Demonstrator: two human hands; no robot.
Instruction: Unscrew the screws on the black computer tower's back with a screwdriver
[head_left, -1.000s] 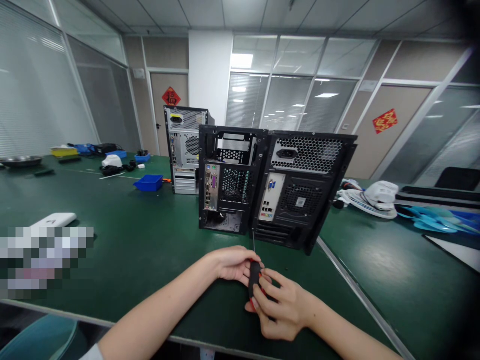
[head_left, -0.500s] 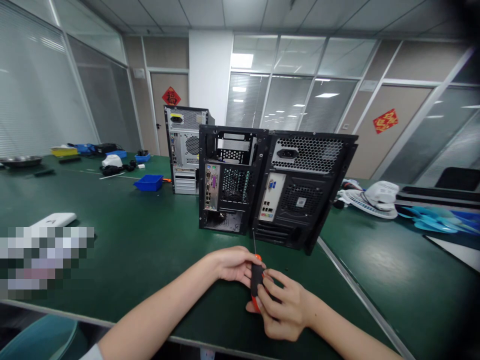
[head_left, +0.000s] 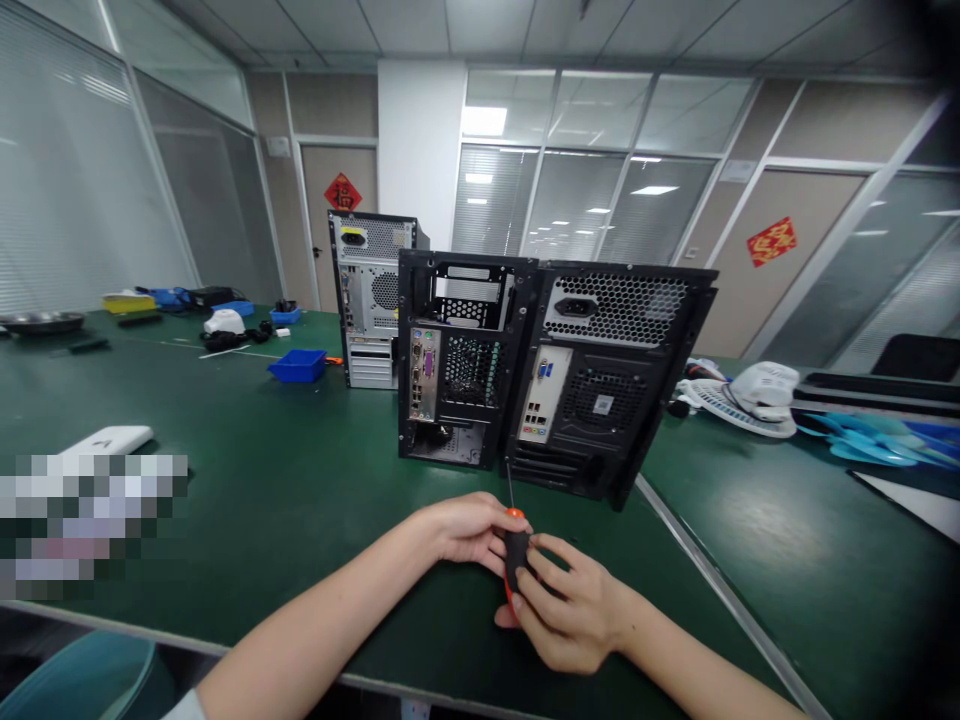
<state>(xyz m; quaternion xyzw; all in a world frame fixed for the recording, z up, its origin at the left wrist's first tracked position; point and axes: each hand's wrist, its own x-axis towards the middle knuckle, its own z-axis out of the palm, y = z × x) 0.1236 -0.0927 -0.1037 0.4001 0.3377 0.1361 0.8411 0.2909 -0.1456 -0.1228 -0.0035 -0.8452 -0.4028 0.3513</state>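
A screwdriver [head_left: 515, 555] with a black and orange handle lies between my two hands, its thin shaft pointing away from me. The shaft's tip meets the lower left corner of the right-hand black computer case [head_left: 600, 400], whose back faces me. My right hand [head_left: 566, 605] has its fingers wrapped round the handle. The thumb and fingers of my left hand [head_left: 476, 530] close on the handle's front end, near the orange collar. Directly left of that case stands a second black computer case [head_left: 457, 365], with an open slot at its top and bottom.
A third computer case [head_left: 371, 300] stands behind on the left. A blue bin [head_left: 298, 365] sits beside it. White fan parts [head_left: 761, 390] and light-blue blades [head_left: 862, 440] lie at the right. A metal strip [head_left: 712, 570] crosses the green table [head_left: 300, 520].
The screwdriver handle has turned slightly between my fingers, and my right hand has shifted a little to the right. The computer cases have stayed in place.
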